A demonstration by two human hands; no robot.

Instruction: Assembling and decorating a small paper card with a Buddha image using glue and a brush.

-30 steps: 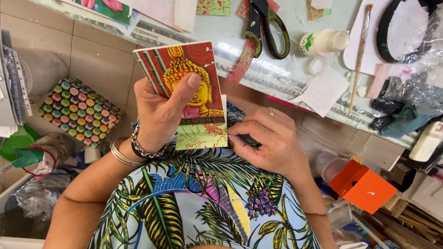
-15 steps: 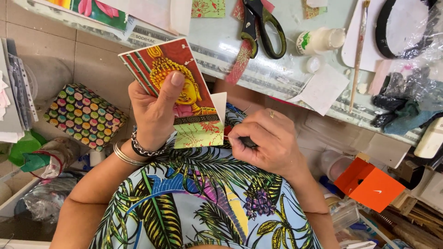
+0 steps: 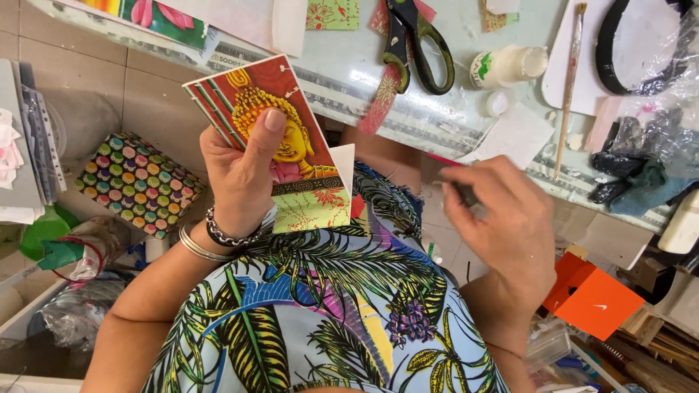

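Left hand (image 3: pixel 237 178) grips a red rectangular picture card with a golden figure (image 3: pixel 273 138), thumb pressed on its face, held tilted above the lap, short of the pale table (image 3: pixel 466 44) edge. Right hand (image 3: pixel 506 225) is closed on a small dark object (image 3: pixel 466 195), apart from the card, open room between.

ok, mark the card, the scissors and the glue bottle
card (image 3: pixel 251 98): head view, its red upper part
scissors (image 3: pixel 435 69): head view, the green handle loop
glue bottle (image 3: pixel 506 65): head view, mid body, lying on its side
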